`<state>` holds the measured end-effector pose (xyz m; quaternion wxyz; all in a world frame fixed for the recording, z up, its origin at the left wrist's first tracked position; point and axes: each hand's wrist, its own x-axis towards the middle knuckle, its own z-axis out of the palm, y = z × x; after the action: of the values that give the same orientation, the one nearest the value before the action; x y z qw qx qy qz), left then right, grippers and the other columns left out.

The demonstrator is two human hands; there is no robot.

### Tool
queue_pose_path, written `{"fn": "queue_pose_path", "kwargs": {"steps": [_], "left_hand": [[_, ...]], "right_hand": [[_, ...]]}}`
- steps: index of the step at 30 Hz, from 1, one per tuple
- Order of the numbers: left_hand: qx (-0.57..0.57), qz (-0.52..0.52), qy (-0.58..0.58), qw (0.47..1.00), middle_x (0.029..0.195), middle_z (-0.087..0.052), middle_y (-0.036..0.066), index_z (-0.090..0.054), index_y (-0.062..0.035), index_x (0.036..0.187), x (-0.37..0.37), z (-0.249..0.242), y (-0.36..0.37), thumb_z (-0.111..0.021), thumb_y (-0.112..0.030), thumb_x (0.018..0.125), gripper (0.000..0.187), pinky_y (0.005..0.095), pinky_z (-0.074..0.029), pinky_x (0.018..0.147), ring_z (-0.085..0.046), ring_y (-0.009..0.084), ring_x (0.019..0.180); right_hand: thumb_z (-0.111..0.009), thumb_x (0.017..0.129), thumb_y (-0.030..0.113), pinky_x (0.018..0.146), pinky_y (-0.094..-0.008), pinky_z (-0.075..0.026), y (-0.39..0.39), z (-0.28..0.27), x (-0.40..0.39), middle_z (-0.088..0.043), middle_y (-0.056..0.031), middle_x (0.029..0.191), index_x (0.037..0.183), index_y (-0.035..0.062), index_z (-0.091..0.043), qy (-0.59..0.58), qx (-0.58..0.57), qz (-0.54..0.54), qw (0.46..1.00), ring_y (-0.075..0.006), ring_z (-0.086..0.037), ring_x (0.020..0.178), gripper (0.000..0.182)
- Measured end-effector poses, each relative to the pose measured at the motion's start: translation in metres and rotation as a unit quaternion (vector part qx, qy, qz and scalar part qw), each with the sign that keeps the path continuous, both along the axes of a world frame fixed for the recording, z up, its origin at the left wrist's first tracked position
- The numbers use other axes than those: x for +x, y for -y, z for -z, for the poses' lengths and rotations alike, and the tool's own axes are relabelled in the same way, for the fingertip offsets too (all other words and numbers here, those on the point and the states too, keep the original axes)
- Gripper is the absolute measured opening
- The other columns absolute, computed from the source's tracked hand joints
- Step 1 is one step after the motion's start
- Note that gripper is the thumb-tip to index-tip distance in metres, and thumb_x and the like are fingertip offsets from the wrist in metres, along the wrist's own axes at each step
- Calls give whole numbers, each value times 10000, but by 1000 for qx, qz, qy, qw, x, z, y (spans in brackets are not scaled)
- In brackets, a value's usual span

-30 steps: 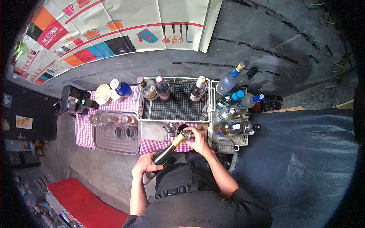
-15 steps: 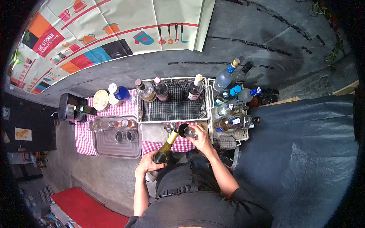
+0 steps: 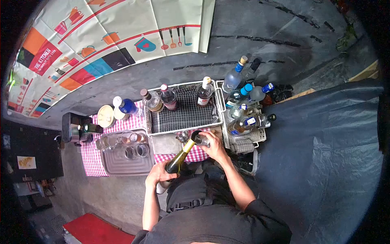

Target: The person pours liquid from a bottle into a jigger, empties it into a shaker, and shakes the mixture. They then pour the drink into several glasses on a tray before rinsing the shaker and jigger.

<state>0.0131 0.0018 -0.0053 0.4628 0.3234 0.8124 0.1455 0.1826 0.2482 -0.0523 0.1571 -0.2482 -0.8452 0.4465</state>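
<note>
My left hand (image 3: 161,173) is wrapped round the lower part of a dark green bottle (image 3: 177,161) with a yellow neck. The bottle tilts up to the right, its mouth close to the glass. In my right hand (image 3: 215,147) is a small clear glass (image 3: 201,140), tipped sideways, with a dark round opening at its left end. Whether liquid passes between bottle and glass is too small to tell. Just left of the glass, a small metal item (image 3: 182,136) lies by the checkered cloth (image 3: 195,154).
A white wire basket (image 3: 185,129) with several bottles lies ahead. More bottles crowd a second rack (image 3: 243,146) at the right. Several glasses stand on a grey tray (image 3: 126,166) at the left. A black machine (image 3: 73,127) sits at the far left, a red surface (image 3: 97,229) lower left.
The view has shifted slightly, so the tray and baskets appear a little turned. The bottle neck now points further right, and its mouth is nearer the glass. Both hands keep their holds.
</note>
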Motion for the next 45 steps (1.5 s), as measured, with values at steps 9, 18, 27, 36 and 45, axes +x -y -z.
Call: {"fn": "queue_pose_path", "kwargs": {"steps": [9,18,27,36,45], "left_hand": [[-37,52,-9,998,1103,-733,236,-692,-54,1245,-14,-6,-5,-851,-490,579,812,444,-539,970,-707,358,1076],[4,92,-11,996,1079,-743,225,-666,-38,1271,-27,-3,-5,-857,-420,588,806,422,-548,956,-728,333,1036],[31,153,13,988,1074,-739,234,-685,-57,1244,-47,-2,0,-853,-464,601,779,436,-547,937,-718,356,1036],[61,121,24,990,1106,-737,224,-688,-54,1259,-42,-1,-2,-866,-430,599,781,426,-541,963,-720,336,1049],[120,38,-24,992,1107,-737,215,-644,-18,1284,-12,11,8,-890,-408,618,810,433,-536,970,-713,341,1065]], "right_hand": [[-750,735,-66,1009,-374,-515,12,8,-4,-691,-160,1229,1280,4,-606,-79,-124,17,989,-284,-662,1175,568],[-738,726,-70,972,-374,-533,30,7,0,-690,-164,1201,1252,26,-598,-93,-104,60,988,-295,-679,1137,552],[-722,750,-46,981,-361,-521,58,18,-10,-674,-127,1212,1286,43,-562,-116,-203,137,963,-252,-657,1148,566],[-800,773,-20,920,-349,-588,59,16,-7,-685,-94,1228,1285,50,-574,-106,-180,151,966,-214,-680,1133,564],[-809,761,31,968,-409,-535,26,11,1,-666,-156,1241,1301,45,-592,-50,-54,134,988,-341,-651,1144,583]]}}
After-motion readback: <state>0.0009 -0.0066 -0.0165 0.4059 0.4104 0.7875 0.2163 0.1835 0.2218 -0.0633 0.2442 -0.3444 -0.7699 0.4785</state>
